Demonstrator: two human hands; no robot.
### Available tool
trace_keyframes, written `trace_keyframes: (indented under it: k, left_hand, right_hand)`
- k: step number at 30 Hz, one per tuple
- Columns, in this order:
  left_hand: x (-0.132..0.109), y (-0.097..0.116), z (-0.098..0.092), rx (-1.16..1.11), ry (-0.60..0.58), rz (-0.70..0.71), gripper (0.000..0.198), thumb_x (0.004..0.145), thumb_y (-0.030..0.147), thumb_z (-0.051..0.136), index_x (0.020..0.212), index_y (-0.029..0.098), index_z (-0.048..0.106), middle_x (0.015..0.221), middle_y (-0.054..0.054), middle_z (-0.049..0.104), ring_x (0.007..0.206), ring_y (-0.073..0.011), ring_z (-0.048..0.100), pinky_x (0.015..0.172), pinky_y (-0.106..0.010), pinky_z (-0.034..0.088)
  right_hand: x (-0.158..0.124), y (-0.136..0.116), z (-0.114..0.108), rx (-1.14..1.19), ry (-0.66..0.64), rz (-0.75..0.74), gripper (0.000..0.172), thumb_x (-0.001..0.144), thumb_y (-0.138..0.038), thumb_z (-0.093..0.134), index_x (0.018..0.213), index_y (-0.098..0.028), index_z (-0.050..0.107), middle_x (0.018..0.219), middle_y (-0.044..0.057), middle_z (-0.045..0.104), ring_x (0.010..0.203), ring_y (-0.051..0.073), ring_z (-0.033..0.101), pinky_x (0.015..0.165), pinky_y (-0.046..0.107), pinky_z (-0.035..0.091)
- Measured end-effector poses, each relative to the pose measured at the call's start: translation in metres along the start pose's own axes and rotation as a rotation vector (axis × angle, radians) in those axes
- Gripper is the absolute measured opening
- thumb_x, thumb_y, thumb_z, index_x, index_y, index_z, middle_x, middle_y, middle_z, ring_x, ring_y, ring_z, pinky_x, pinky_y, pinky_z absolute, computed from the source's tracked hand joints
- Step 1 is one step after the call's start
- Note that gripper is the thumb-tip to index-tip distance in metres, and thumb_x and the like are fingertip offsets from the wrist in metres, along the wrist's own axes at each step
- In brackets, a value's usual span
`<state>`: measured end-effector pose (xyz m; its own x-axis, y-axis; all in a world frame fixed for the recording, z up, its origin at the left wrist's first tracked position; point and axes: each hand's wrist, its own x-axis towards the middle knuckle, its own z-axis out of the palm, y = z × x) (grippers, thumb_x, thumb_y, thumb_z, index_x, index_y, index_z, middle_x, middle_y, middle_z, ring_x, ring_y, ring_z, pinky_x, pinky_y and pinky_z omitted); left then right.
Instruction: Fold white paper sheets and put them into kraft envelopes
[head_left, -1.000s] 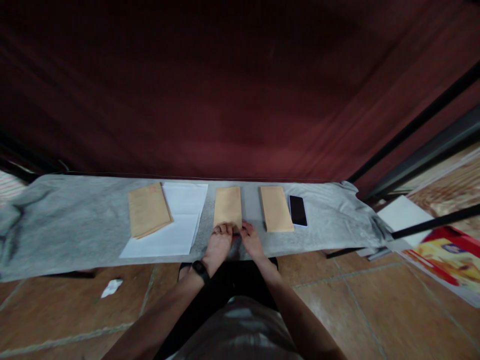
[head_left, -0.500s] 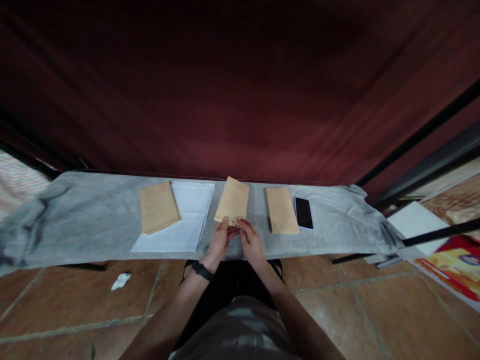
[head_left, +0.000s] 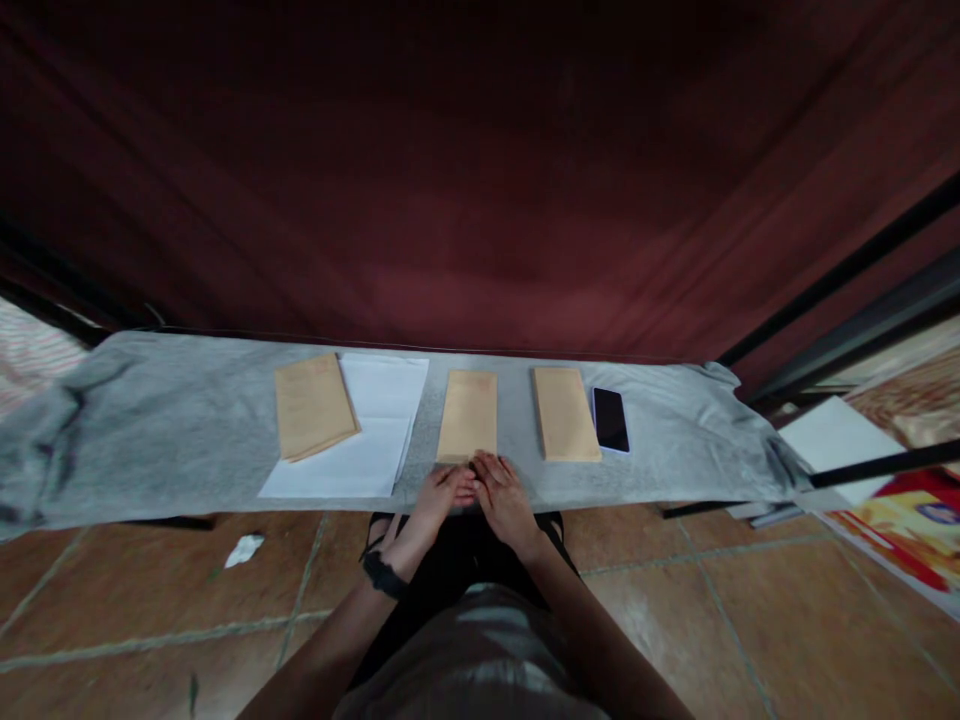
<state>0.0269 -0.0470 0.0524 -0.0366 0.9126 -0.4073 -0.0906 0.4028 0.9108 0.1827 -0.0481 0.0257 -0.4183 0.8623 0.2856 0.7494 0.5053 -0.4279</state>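
A tan paper envelope [head_left: 469, 415] lies flat on the grey cloth in front of me, its near edge toward my body. My left hand [head_left: 442, 497] rests just below that edge, fingers stretched toward the other hand and nothing visible in them. Its wrist wears a dark band. My right hand [head_left: 501, 495] lies with extended fingers over the near right corner of the envelope, fingertips touching or nearly touching those of the left. What is under the right fingers is hidden. To the right lies another tan envelope or stack of envelopes [head_left: 566, 415].
A pile of tan envelopes [head_left: 315, 408] overlaps white paper sheets [head_left: 349, 470] on the left. A smartphone [head_left: 611, 420] lies at the right. Grey cloth [head_left: 675, 440] covers the narrow table, with a dark red curtain [head_left: 480, 250] behind. A white scrap [head_left: 244, 549] is on the tiled floor.
The middle envelope was tilted and held at its near edge by both hands; now it lies straight and flat. Both hands have drawn slightly toward me and loosened.
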Motion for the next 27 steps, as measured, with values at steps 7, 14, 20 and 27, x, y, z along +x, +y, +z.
trace_keyframes:
  k: [7,14,20,27]
  left_hand:
    - [-0.008,-0.013,0.000,1.110,0.045,0.714,0.053,0.104,0.040,0.037,0.144,0.010,0.052,0.154,-0.017,0.050,0.147,-0.0273,0.042,0.124,-0.050,0.031]
    - [-0.008,-0.028,-0.013,1.435,0.089,0.745,0.066,0.103,0.047,0.037,0.153,0.003,0.038,0.161,-0.021,0.036,0.153,-0.0285,0.029,0.125,-0.047,0.029]
    - [-0.008,-0.034,-0.019,1.487,0.179,0.681,0.073,0.102,0.049,0.038,0.154,-0.002,0.034,0.161,-0.026,0.034,0.154,-0.0330,0.026,0.124,-0.051,0.028]
    - [-0.003,-0.042,-0.023,1.469,0.132,0.684,0.063,0.097,0.022,0.036,0.158,0.007,0.031,0.164,-0.020,0.030,0.155,-0.0293,0.024,0.125,-0.054,0.025]
  right_hand:
    - [-0.003,0.002,0.006,0.014,0.003,0.014,0.045,0.105,-0.021,0.039,0.148,-0.012,0.051,0.151,0.011,0.055,0.143,0.020,0.047,0.126,0.044,0.029]
    - [-0.015,0.009,0.002,-0.045,0.058,0.088,0.044,0.106,-0.025,0.041,0.148,-0.019,0.052,0.151,0.008,0.054,0.142,0.022,0.049,0.124,0.048,0.029]
    - [-0.015,0.008,-0.005,-0.036,0.091,0.157,0.043,0.108,-0.027,0.038,0.144,-0.014,0.057,0.148,0.012,0.058,0.143,0.025,0.047,0.124,0.049,0.030]
    - [0.010,-0.024,0.008,0.044,0.007,0.009,0.046,0.106,-0.026,0.039,0.151,-0.017,0.048,0.153,0.009,0.053,0.145,0.019,0.045,0.124,0.042,0.033]
